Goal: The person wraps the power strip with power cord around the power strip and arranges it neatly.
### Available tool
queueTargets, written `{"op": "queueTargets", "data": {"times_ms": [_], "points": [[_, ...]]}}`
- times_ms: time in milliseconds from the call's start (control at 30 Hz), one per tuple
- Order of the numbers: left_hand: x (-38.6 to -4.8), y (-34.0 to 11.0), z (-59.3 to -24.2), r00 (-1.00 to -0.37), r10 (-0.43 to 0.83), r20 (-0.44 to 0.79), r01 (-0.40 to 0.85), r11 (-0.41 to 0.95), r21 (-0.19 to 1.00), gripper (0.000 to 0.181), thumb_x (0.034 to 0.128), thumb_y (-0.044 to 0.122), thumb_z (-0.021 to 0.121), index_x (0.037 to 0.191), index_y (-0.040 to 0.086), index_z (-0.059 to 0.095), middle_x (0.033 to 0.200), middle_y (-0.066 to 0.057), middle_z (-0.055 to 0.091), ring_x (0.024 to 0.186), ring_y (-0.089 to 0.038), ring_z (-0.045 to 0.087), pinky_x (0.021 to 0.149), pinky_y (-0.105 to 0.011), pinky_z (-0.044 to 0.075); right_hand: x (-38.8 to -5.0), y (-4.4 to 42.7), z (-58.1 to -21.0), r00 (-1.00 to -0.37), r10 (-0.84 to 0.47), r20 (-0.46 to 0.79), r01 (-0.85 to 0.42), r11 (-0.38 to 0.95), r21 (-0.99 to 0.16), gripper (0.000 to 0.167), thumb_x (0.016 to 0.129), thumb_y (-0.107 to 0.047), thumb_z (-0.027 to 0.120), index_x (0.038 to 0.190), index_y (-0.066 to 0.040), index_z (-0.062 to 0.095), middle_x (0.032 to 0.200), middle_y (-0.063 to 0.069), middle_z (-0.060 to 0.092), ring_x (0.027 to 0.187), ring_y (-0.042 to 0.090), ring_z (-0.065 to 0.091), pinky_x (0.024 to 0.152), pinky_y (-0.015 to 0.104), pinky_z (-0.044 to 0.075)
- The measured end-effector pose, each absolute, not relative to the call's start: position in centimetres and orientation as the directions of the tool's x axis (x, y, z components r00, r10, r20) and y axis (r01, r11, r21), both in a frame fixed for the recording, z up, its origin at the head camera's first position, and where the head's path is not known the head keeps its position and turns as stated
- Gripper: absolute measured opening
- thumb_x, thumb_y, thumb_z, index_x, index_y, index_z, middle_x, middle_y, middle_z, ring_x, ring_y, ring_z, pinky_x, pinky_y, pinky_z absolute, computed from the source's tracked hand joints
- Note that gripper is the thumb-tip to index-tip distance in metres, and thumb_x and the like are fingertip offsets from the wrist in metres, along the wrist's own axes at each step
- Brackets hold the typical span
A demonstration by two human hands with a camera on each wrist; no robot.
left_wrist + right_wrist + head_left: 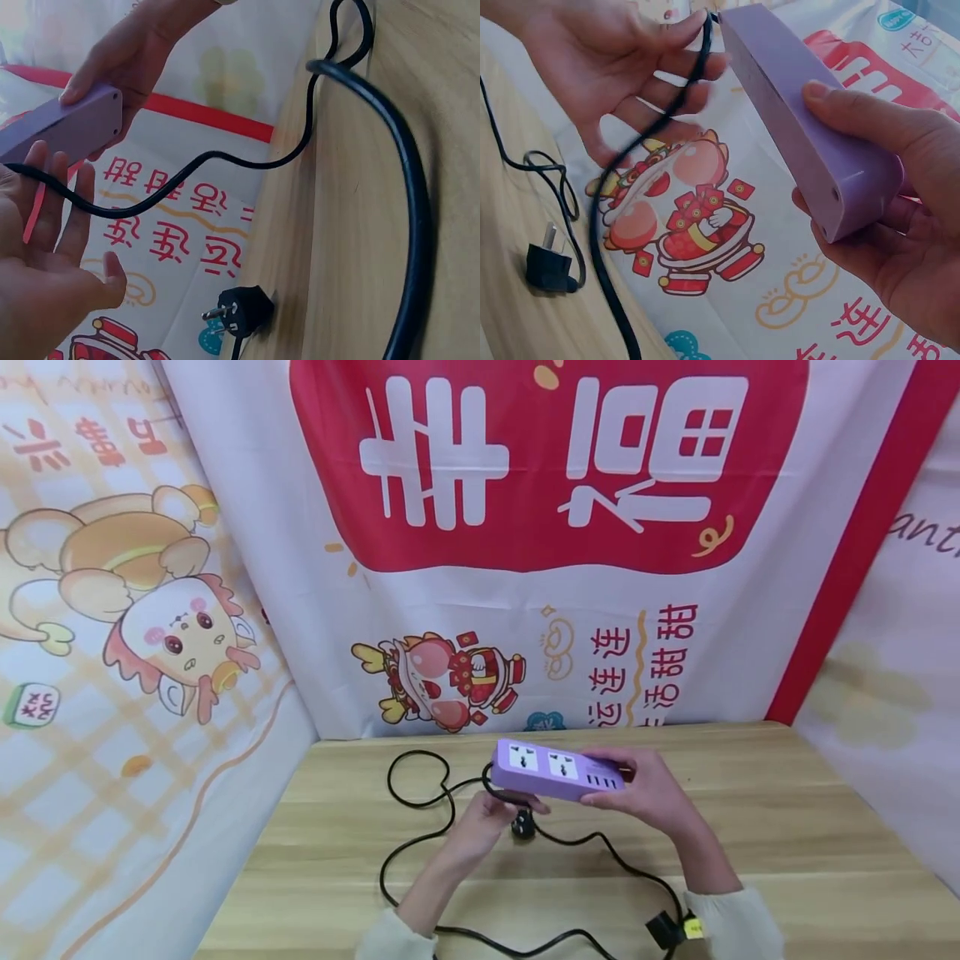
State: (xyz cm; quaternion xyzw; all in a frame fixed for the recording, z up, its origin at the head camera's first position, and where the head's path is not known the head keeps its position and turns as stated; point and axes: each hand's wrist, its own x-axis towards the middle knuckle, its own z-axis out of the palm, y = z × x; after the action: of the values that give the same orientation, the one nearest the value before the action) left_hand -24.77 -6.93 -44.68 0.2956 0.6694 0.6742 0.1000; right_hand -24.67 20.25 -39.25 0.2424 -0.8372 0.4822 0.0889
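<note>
A purple power strip (540, 783) with white sockets is held above the table, its far end gripped by my right hand (652, 793). In the right wrist view the right thumb lies on one side of the strip (802, 112), fingers round the other. My left hand (480, 822) is beside the strip's cord end. The black cord (598, 240) crosses its spread, slightly bent fingers, and the left thumb touches the cord near the strip. Below the strip, the black plug (523, 825) lies on the table; its prongs show in the left wrist view (251, 311).
Loops of black cord (408, 841) spread over the wooden table (315, 860). A black piece (663, 931) with a yellow label (693, 928) lies by the right sleeve. Behind the table hangs a printed red and white cloth (465, 597), with printed cloth also at both sides.
</note>
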Motion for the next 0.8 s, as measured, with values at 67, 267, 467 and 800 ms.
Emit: {"op": "queueTargets", "data": {"times_ms": [67, 267, 467, 800], "points": [[-24.9, -7.3, -45.1, -0.79, 0.537, 0.297, 0.288, -0.103, 0.952, 0.044, 0.0974, 0.033, 0.054, 0.122, -0.002, 0.061, 0.105, -0.03, 0.067, 0.099, -0.014, 0.068, 0.101, -0.039, 0.049, -24.6, 20.1, -39.4, -0.86, -0.348, 0.372, -0.494, 0.389, -0.777, 0.054, 0.074, -0.025, 0.089, 0.123, -0.013, 0.069, 0.12, 0.007, 0.071, 0.098, 0.019, 0.065, 0.082, 0.026, 0.054], [-25.1, -8.0, -45.2, -0.825, 0.492, 0.278, 0.341, 0.04, 0.939, 0.041, 0.0899, 0.016, 0.07, 0.127, -0.001, 0.062, 0.101, -0.03, 0.069, 0.084, -0.005, 0.066, 0.081, -0.024, 0.055, -24.6, 20.2, -39.8, -0.814, -0.443, 0.375, -0.528, 0.299, -0.795, 0.05, 0.074, -0.016, 0.088, 0.121, -0.015, 0.071, 0.117, 0.007, 0.071, 0.097, 0.015, 0.065, 0.08, 0.026, 0.054], [-25.9, -8.4, -45.1, -0.879, 0.437, 0.193, 0.284, 0.154, 0.946, 0.023, 0.081, 0.001, 0.07, 0.103, -0.004, 0.074, 0.097, -0.019, 0.075, 0.082, -0.005, 0.065, 0.079, -0.022, 0.054, -24.6, 20.6, -40.1, -0.772, -0.546, 0.325, -0.529, 0.269, -0.805, 0.05, 0.073, -0.015, 0.087, 0.121, -0.017, 0.072, 0.115, 0.004, 0.073, 0.093, 0.013, 0.065, 0.077, 0.025, 0.052], [-26.3, -9.3, -43.6, -0.849, 0.453, 0.273, 0.434, 0.302, 0.849, 0.012, 0.0726, -0.004, 0.075, 0.079, 0.006, 0.074, 0.082, -0.007, 0.073, 0.071, -0.008, 0.062, 0.065, -0.021, 0.053, -24.3, 20.6, -38.9, -0.704, -0.669, 0.238, -0.586, 0.358, -0.728, 0.048, 0.077, -0.031, 0.087, 0.122, -0.023, 0.072, 0.117, -0.004, 0.073, 0.098, 0.01, 0.067, 0.084, 0.024, 0.052]]}}
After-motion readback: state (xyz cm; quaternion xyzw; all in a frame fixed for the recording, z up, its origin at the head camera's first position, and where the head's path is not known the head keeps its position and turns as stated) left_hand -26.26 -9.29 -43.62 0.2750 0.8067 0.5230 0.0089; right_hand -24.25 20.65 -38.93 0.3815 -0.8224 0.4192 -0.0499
